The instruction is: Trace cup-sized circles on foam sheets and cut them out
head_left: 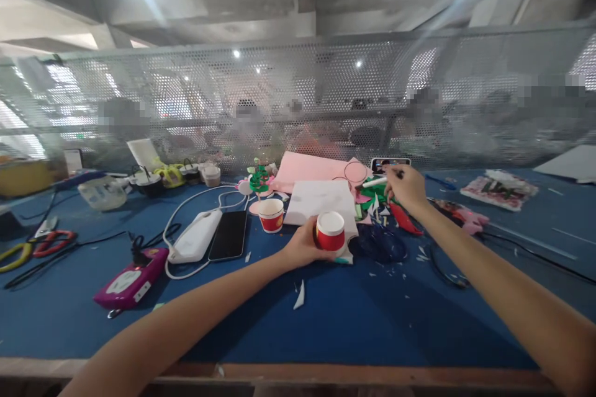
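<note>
My left hand point(303, 245) is closed around a red and white paper cup point(330, 231), held on its side just above the blue table point(326, 322). My right hand point(406, 186) reaches further back and pinches a white pen-like stick point(375, 182) over a pile of green and red paper scraps point(372, 201). A second red and white paper cup point(270, 214) stands upright left of my left hand. A white sheet point(321, 200) lies between the two cups, with a pink sheet point(311, 169) behind it.
A black phone point(229, 234), a white power bank point(195, 236) with cable and a purple device point(130, 278) lie at the left. Scissors point(32, 247) lie at the far left. A perforated metal screen point(298, 99) closes the back; people sit behind it. Paper bits litter the table.
</note>
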Demonstrator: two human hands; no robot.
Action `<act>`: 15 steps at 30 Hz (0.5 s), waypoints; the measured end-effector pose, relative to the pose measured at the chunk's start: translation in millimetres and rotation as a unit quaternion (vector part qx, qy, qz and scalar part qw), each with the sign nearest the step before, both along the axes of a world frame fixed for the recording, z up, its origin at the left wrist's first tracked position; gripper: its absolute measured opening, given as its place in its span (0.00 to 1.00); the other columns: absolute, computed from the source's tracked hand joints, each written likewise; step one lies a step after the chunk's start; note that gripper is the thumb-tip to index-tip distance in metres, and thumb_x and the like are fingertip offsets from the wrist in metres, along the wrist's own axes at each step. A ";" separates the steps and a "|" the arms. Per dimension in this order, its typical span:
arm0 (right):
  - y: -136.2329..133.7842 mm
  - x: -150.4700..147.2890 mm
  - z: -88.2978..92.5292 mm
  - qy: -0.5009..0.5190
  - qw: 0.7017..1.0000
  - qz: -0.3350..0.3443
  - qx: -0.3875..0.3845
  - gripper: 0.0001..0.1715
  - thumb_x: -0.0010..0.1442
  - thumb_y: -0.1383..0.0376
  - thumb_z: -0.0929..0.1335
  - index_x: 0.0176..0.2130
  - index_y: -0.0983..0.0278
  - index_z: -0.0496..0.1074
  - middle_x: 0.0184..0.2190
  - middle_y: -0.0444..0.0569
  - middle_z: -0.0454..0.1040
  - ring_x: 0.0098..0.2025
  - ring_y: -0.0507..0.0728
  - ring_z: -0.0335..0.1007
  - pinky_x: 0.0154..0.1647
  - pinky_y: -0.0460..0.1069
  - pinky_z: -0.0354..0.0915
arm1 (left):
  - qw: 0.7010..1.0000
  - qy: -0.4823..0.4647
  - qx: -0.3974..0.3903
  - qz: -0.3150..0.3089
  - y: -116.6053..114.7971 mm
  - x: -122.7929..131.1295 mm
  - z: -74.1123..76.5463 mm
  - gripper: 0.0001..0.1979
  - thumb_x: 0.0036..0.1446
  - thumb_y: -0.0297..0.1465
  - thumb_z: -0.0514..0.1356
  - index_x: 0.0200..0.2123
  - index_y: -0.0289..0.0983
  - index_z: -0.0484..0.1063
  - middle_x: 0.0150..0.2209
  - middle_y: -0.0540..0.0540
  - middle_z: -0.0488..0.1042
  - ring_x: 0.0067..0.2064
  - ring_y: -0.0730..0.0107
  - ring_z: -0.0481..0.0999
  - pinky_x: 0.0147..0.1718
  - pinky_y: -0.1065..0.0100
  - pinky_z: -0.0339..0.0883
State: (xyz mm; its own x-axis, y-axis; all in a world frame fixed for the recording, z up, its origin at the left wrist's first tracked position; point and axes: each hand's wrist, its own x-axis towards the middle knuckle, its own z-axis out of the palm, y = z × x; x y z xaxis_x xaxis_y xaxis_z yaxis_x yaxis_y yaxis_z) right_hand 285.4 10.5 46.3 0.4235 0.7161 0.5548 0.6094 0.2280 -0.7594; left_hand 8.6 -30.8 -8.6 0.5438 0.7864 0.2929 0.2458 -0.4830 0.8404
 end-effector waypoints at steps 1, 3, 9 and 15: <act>-5.4 1.6 -3.9 0.007 1.000 0.022 -0.007 0.16 0.54 0.61 0.62 0.39 0.68 0.70 0.13 0.45 0.67 0.12 0.54 0.61 0.14 0.49 0.60 | 1.000 -0.008 -0.003 -0.003 0.0 -0.3 -0.5 0.45 0.28 0.33 0.72 0.53 0.35 0.58 0.50 0.40 0.70 0.53 0.53 0.67 0.53 0.53 0.59; -14.9 2.3 -12.9 0.022 0.998 0.054 -0.014 0.16 0.54 0.61 0.62 0.37 0.68 0.70 0.10 0.41 0.63 0.09 0.52 0.58 0.10 0.46 0.56 | 1.000 -0.022 -0.006 -0.008 -0.6 0.0 -1.6 0.48 0.28 0.30 0.72 0.55 0.36 0.56 0.51 0.39 0.69 0.55 0.53 0.65 0.54 0.51 0.57; -32.3 -1.5 -25.8 0.069 0.993 0.089 0.025 0.19 0.54 0.58 0.63 0.42 0.67 0.70 0.10 0.38 0.62 0.08 0.51 0.56 0.08 0.45 0.53 | 0.998 -0.042 0.015 -0.035 2.0 -5.4 10.4 0.63 0.25 0.33 0.72 0.62 0.38 0.38 0.62 0.31 0.51 0.62 0.49 0.54 0.57 0.48 0.52; -47.4 -12.7 6.2 0.183 0.969 0.064 0.156 0.16 0.54 0.59 0.65 0.40 0.64 0.71 0.09 0.37 0.60 0.08 0.49 0.52 0.07 0.45 0.49 | 0.985 -0.061 0.163 0.007 1.6 -14.6 82.8 0.28 0.58 0.42 0.50 0.58 0.39 0.47 0.58 0.36 0.57 0.58 0.62 0.61 0.54 0.58 0.58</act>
